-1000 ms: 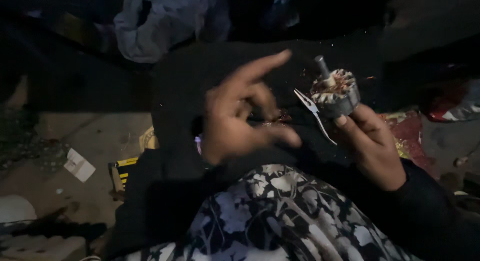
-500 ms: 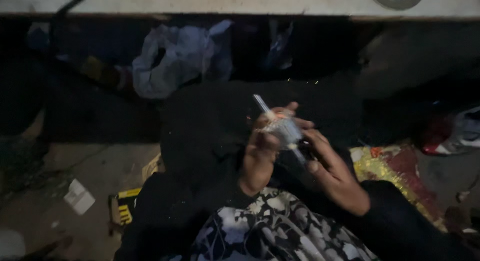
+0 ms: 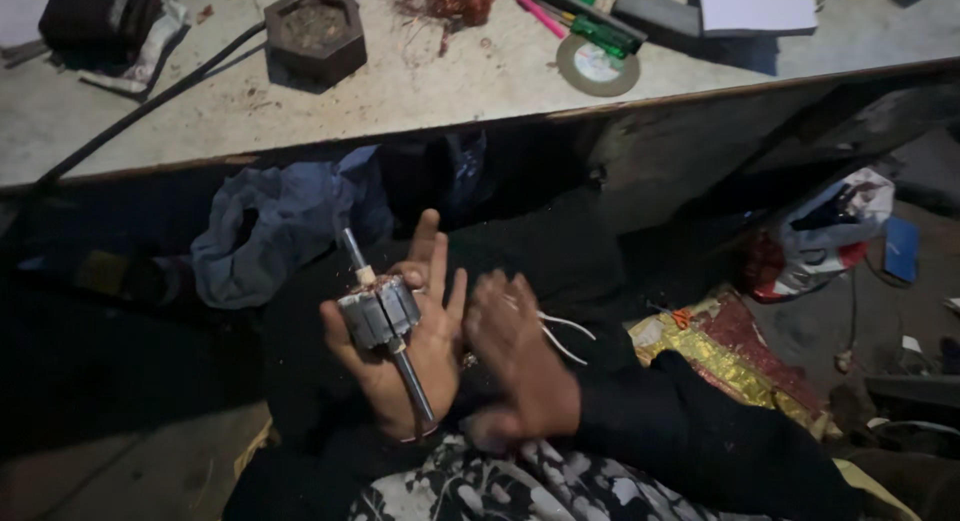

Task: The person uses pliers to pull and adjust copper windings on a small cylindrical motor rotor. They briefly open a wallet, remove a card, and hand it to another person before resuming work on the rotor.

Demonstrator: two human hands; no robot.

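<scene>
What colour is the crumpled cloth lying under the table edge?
The crumpled cloth is pale blue-grey, seen in the head view.
</scene>
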